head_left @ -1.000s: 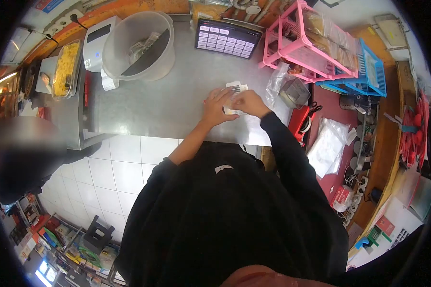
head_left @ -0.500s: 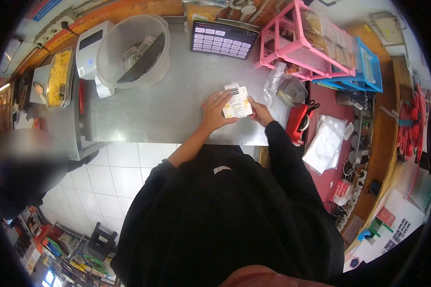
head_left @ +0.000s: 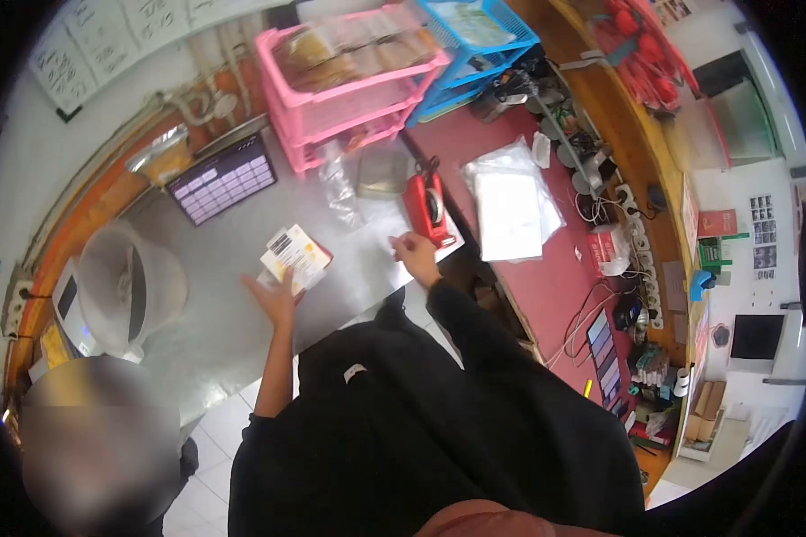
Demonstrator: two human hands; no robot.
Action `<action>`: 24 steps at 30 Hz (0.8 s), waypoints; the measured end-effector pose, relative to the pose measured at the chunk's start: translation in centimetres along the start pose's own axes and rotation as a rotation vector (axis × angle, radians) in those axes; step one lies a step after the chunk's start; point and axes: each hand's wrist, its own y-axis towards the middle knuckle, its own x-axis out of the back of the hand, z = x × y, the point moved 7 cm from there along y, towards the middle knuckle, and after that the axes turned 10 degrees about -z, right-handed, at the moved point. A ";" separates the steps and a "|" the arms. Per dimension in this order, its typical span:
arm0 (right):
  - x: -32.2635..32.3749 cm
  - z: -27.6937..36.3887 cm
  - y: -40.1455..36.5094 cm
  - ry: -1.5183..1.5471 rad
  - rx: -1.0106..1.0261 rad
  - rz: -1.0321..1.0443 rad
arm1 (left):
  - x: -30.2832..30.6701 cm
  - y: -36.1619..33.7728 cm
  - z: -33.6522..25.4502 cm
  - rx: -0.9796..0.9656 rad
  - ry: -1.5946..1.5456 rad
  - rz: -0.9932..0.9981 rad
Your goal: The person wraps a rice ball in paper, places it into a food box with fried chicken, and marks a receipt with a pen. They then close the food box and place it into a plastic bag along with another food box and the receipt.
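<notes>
A white and yellow printed card (head_left: 295,255) with a dark printed block lies on the steel counter, a red edge showing beneath its right side. At the card's lower edge rests my left hand (head_left: 275,300), its fingers spread and one fingertip over the print. My right hand (head_left: 416,257) is off to the right, fingers curled together in a pinch; I cannot tell what is between them. Just beyond it stands a red tape dispenser (head_left: 428,208) with a roll in it.
Behind the counter (head_left: 215,313) are a tablet (head_left: 224,179), a pink basket rack (head_left: 331,116) and a clear plastic bag (head_left: 338,188). White plastic bags (head_left: 510,206) lie on the red table. A translucent bucket (head_left: 157,286) is at left, near another person (head_left: 103,447).
My view has turned to the right. My right hand has let go of the card and moved over beside the tape dispenser. My left hand has slid to the card's lower edge.
</notes>
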 end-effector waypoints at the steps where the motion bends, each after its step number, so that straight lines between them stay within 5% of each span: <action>1: 2.8 -2.2 1.6 0.000 0.131 -0.085 | -0.6 0.5 -0.1 -0.038 0.011 0.008; 2: 7.2 -1.0 1.8 -0.164 0.226 -0.309 | -1.2 1.0 -0.1 -0.075 0.021 0.015; 3: 10.4 -3.0 3.8 0.046 0.152 -0.311 | -1.9 1.4 -0.2 -0.070 -0.007 0.037; 4: 14.4 -5.3 5.9 -0.306 0.231 -0.497 | -2.0 1.8 -0.4 -0.090 0.003 -0.010; 6: 21.4 -5.5 8.1 -0.375 0.346 -0.673 | -2.1 2.8 -0.2 -0.155 0.055 -0.171; 8: 25.7 -10.1 11.4 -0.426 0.211 -0.576 | -2.2 2.9 -0.4 -0.249 0.134 -0.405; 10: 26.3 -14.0 13.9 -0.830 0.075 -0.287 | -2.8 0.7 -1.9 -0.296 0.040 -0.489; 13: 25.5 -14.5 15.9 -0.876 0.237 -0.117 | -3.6 -2.7 -1.4 -0.289 -0.084 -0.529; 20: 23.9 -11.8 15.5 -0.770 0.612 -0.213 | -5.1 -11.5 -1.7 -0.378 -0.112 -0.549; 24: 23.0 -13.2 17.2 -0.767 0.495 0.079 | -4.2 -13.7 -2.9 -0.487 -0.112 -0.591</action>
